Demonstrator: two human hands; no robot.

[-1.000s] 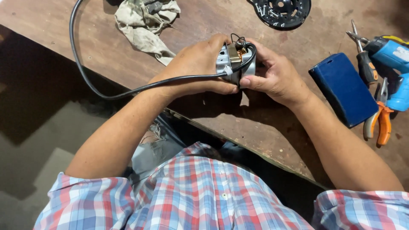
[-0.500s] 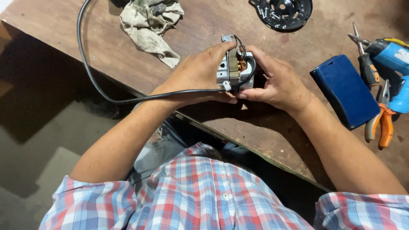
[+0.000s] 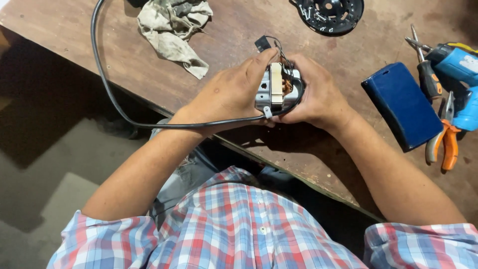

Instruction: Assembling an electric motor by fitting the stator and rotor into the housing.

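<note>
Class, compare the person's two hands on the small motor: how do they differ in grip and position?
The left hand covers the motor's near side, fingers stretched up over its top; the right hand cups the far side, fingers curled behind it. The black cable runs under the left hand and wrist, not the right hand. Both hands hold the motor above the wooden table.
</note>
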